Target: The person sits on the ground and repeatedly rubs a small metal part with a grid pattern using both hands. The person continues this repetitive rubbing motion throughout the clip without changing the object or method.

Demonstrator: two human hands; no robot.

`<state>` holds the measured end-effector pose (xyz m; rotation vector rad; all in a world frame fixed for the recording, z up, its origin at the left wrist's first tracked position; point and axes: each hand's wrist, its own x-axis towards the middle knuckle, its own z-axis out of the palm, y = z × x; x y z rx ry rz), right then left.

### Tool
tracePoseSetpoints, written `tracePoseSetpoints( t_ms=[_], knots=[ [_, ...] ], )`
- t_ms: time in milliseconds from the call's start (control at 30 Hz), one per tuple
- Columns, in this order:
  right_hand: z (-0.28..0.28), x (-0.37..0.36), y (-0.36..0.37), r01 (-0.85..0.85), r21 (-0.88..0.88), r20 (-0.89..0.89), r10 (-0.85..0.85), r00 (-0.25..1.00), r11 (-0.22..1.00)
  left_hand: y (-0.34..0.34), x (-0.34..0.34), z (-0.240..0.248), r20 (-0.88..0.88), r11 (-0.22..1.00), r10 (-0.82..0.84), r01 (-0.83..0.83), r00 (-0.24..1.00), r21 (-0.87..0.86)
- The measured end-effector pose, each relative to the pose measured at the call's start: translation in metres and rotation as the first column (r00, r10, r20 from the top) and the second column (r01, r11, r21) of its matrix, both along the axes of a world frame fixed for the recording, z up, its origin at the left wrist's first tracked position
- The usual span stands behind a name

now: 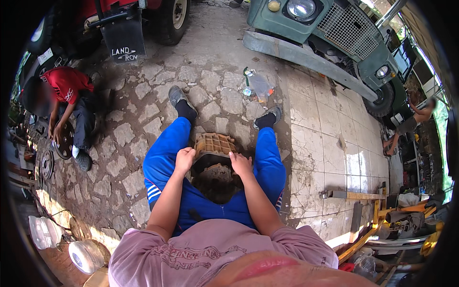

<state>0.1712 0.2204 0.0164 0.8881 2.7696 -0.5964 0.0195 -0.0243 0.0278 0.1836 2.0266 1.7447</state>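
Note:
Between my spread legs in blue trousers sits a ribbed, rust-brown metal housing (213, 143), like a vehicle's bell housing. Its dark hollow opening faces me, with a rough metal part visible inside. My left hand (185, 160) is closed at the left rim of the housing. On the opposite side my right hand (241, 164) grips the right rim, thumb on top. The fingertips of both hands are partly hidden behind the edge. The housing's lower part is in shadow.
To the left, a person in a red shirt (67, 86) handles a round metal disc (64, 139); another disc (47, 164) lies nearby. A green vehicle (330, 36) stands at the far right, a red one beyond left. Plastic bag (259, 86) ahead; yellow metal frame (363, 241) at right.

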Motion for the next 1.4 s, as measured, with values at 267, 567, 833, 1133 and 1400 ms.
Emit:
tracePoseSetpoints(
  t_ms=[267, 567, 833, 1133, 1400],
  knots=[
    [0.016, -0.001, 0.004, 0.032, -0.059, 0.060, -0.028, 0.998, 0.998, 0.009, 0.000, -0.004, -0.066, 0.999, -0.049, 0.048, 0.997, -0.017],
    [0.013, 0.006, -0.004, 0.095, -0.080, -0.013, -0.096, 0.995, 0.992, 0.017, 0.010, -0.007, -0.038, 0.998, -0.054, 0.052, 0.998, -0.029],
    [0.003, 0.008, 0.001, 0.050, -0.047, -0.095, -0.054, 0.994, 0.998, 0.027, 0.010, -0.024, -0.403, 0.944, -0.134, -0.008, 0.905, -0.331],
    [-0.025, 0.011, 0.013, 0.020, -0.090, -0.210, -0.039, 0.977, 0.996, 0.031, 0.017, -0.039, -0.346, 0.953, -0.192, 0.091, 0.918, -0.290],
    [0.002, 0.003, 0.009, 0.033, -0.011, -0.054, -0.034, 0.998, 0.999, 0.037, 0.013, -0.020, -0.277, 0.881, -0.328, 0.187, 0.903, -0.434]
  ],
)
